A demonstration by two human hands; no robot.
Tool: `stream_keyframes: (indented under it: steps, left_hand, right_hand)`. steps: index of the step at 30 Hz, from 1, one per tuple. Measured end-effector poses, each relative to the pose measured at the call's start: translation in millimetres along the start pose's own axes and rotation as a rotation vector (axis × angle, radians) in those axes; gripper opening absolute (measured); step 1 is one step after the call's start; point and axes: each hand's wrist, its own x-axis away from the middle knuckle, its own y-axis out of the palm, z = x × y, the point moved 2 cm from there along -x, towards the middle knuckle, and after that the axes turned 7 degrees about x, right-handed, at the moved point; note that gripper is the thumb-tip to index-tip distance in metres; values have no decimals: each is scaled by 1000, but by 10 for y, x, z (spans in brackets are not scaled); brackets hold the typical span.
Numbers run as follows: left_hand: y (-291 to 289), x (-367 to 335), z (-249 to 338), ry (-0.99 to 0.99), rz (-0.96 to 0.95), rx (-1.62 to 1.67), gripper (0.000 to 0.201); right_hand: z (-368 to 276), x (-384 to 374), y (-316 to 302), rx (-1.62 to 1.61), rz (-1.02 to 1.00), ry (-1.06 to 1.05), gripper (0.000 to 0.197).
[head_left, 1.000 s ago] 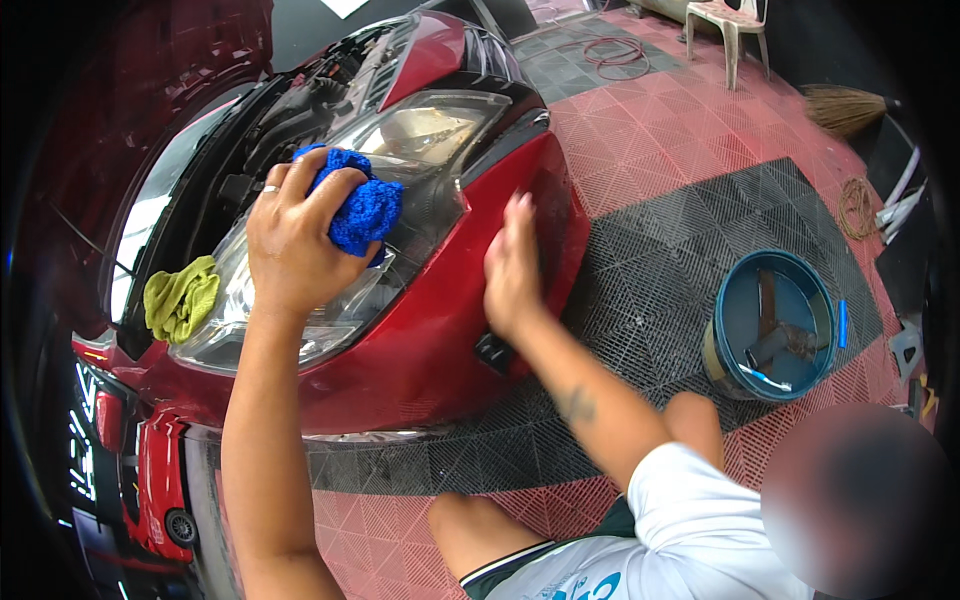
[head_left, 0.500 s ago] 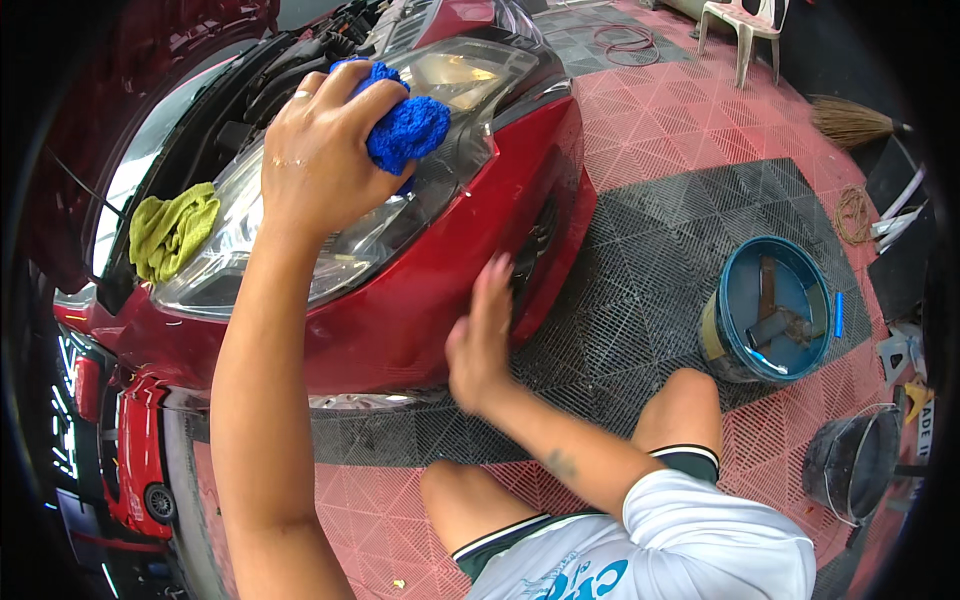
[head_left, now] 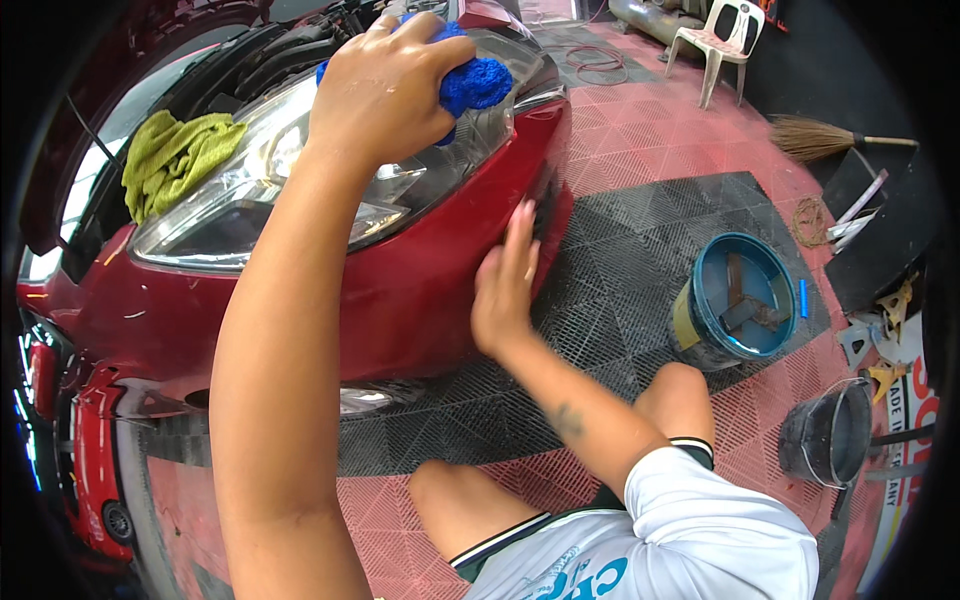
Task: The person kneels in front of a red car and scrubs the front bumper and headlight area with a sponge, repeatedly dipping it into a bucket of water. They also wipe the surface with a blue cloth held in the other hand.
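Observation:
A bunched blue microfiber cloth point(head_left: 475, 86) is gripped in my left hand point(head_left: 380, 98), pressed onto the upper part of a clear headlight point(head_left: 235, 215) on a red car. My fingers and wrist cover part of the lens. Below, my right hand point(head_left: 505, 285) is held up by the red bumper point(head_left: 410, 295), fingers stretched out and holding nothing; I cannot tell whether it touches the paint. A yellow-green towel point(head_left: 175, 160) lies crumpled at the headlight's left end, beside the raised hood.
A blue bucket point(head_left: 700, 325) of cloudy water with tools in it stands right of my knee. Farther right are a black bucket point(head_left: 800, 445), a broom point(head_left: 815, 138) and a white plastic chair point(head_left: 715, 50). Another red car point(head_left: 95, 470) is at far left.
My left hand has shifted right and upward in view with the blue cloth. My right hand has risen slightly along the bumper. The view itself has turned a little.

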Motion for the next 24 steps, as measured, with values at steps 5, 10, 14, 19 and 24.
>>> stream_keyframes:
  steps: [5,10,14,19,24]
  left_hand:
    - [33,-17,-13,-5,75,36,41]
    - [59,38,-3,-7,58,35,46]
    - [19,36,14,-29,37,77,50]
    - [-6,58,-22,-25,37,97,51]
    - [-30,63,9,-38,25,91,51]
  right_hand:
    - [-285,84,19,-143,78,-62,70]
    - [-351,117,23,25,-11,1,73]
    - [-311,-153,44,-43,66,29,70]
    - [-704,193,90,193,1,-116,72]
    - [-704,9,62,162,56,-37,67]
